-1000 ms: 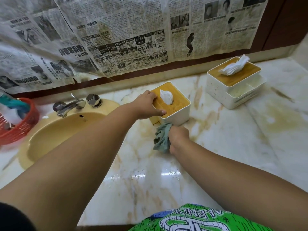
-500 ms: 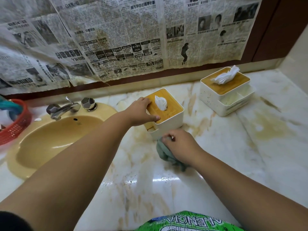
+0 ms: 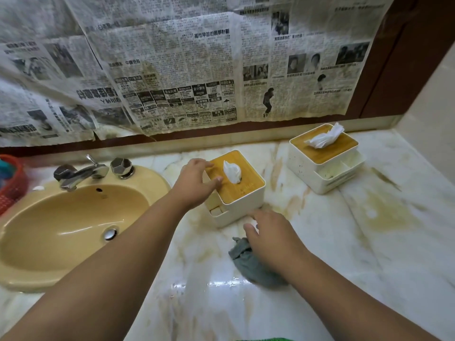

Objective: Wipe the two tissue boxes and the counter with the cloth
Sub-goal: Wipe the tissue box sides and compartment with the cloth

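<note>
Left hand [image 3: 194, 184]: fingers spread on near tissue box [image 3: 237, 190], mid-worktop [image 3: 369, 254]. Right hand [image 3: 273, 237]: loosely open over grey cloth [image 3: 251, 264]. Second tissue box [image 3: 325, 156]: back right corner.

Two white wood-lidded tissue boxes [image 3: 236, 190] [image 3: 322, 158] upright on counter [image 3: 369, 242]; grey cloth [image 3: 251, 264] crumpled nearby

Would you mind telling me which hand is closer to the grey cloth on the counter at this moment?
The right. The right hand is directly over the grey cloth, covering part of it. The left hand is farther back, resting on the wooden lid of the near tissue box.
</note>
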